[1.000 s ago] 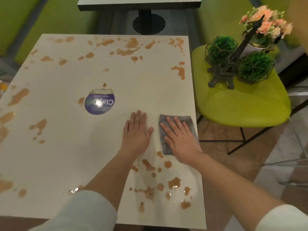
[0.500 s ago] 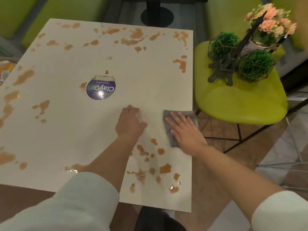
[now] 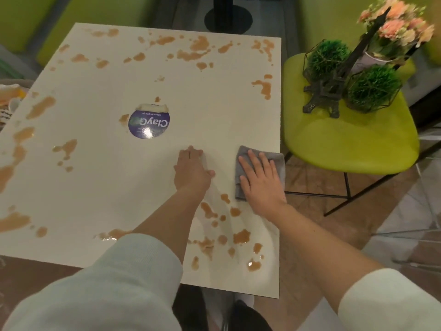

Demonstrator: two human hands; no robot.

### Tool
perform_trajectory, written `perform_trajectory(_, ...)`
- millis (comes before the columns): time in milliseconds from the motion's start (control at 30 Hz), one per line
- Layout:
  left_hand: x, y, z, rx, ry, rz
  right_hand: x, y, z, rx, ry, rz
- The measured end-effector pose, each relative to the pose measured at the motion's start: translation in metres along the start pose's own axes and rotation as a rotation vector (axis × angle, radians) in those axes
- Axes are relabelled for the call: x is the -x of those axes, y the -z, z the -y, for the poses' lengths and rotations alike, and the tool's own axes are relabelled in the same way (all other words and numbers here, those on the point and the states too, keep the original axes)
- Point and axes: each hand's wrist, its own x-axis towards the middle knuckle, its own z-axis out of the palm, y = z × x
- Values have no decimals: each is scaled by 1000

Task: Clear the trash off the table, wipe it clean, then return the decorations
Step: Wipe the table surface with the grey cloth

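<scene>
right hand (image 3: pixel 261 181) presses flat on grey cloth (image 3: pixel 276 163); left hand (image 3: pixel 191 170) rests on stained table (image 3: pixel 114 177).

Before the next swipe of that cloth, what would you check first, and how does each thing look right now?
1. Grey cloth flat under right hand: ok.
2. Left hand braced on the table: ok.
3. Brown spills gone: not ok, many remain.
4. Decorations out of the way on the green chair: ok.
5. Purple sticker firmly stuck: not ok, its far edge looks peeled.
</scene>
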Motion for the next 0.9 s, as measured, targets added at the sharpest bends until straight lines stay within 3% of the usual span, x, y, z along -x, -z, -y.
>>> perform_trajectory(167,-1,4,5,-73,-32,16,39,-7,6,-48,159,0)
perform_trajectory(300,-5,13,14,-232,-147,15,38,-1,-7,-129,-176,-126)
perform_trajectory(367,-4,17,24,-279,-214,42,39,-4,11,-90,-243,-110)
perform_trajectory(567,-16,45,56,-356,-425,221,70,-13,55,-132,-18,56)
perform_trajectory(667,-10,56,83,-404,-480,268,61,-5,42,-155,-253,40)
perform_trajectory(767,8,53,117,-452,-496,250,49,-2,80,-256,-423,-33)
perform_trajectory(900,14,46,132,-480,-489,245,68,-12,114,-239,-156,51)
